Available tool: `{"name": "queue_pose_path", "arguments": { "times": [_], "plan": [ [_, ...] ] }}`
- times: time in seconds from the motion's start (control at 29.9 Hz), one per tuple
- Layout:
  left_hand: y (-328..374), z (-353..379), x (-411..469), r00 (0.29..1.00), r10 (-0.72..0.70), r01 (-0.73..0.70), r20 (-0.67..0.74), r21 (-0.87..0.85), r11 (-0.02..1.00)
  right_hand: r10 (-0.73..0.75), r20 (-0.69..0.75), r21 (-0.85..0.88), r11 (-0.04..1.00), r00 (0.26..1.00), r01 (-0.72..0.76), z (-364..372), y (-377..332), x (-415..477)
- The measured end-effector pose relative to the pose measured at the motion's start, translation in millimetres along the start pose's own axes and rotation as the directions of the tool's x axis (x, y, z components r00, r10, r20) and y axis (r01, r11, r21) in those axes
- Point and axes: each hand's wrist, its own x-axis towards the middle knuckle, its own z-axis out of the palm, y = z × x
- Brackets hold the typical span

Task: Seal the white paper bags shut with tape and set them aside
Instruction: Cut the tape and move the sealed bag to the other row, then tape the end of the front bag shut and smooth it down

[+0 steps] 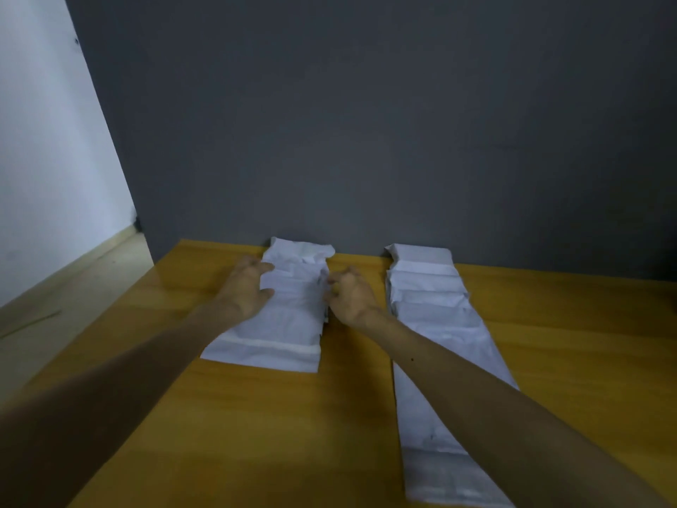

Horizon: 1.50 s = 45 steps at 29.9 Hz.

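Note:
Two rows of overlapping white paper bags lie on the wooden table. The left row of bags runs back to the grey wall; its front bag shows a pale strip across its near end. My left hand rests on this row's left edge, fingers spread over the paper. My right hand has curled fingers pinching the row's right edge. The right row of bags is longer and passes under my right forearm towards the table's front. No tape roll is in view.
A dark grey wall rises right behind the table. To the left stand a white wall and pale floor beyond the table's left edge. Bare wood lies between the rows and to the right.

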Motion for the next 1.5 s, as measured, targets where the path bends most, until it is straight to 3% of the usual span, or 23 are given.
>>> {"name": "queue_pose_path", "arguments": {
  "times": [0.23,0.5,0.67,0.83,1.07,1.34,1.5],
  "plan": [
    [80.7,10.6,-82.0,0.976,0.161,-0.141,0.147,-0.137,0.980,0.043,0.045,-0.089,0.995,0.998,-0.039,-49.6,35.5,-95.3],
    [172.9,58.3,-187.0,0.871,0.338,-0.246,0.356,-0.279,0.928,0.070,0.030,-0.139,0.988,0.997,-0.065,-83.3,89.2,-228.9],
    [186.2,69.2,-224.3,0.841,0.335,-0.242,0.425,-0.260,0.935,0.053,0.086,-0.143,0.989,0.995,-0.041,-93.6,101.8,-282.6],
    [179.0,72.5,-239.0,0.887,0.326,-0.248,0.326,-0.257,0.934,0.030,0.065,-0.142,0.990,0.997,-0.021,-90.6,106.7,-308.8],
    [173.2,79.6,-254.1,0.876,0.441,-0.421,0.193,-0.140,0.896,-0.043,-0.003,-0.145,0.989,0.999,0.042,-88.9,110.7,-320.5],
    [174.8,74.8,-254.2,0.895,0.392,-0.366,0.212,-0.151,0.918,-0.106,0.004,-0.250,0.963,0.994,0.104,-86.0,107.6,-320.2],
    [176.7,61.9,-266.9,0.840,0.476,-0.462,0.259,-0.117,0.879,-0.225,-0.025,-0.262,0.942,0.974,0.211,-85.3,107.7,-329.1]
  ]
}}
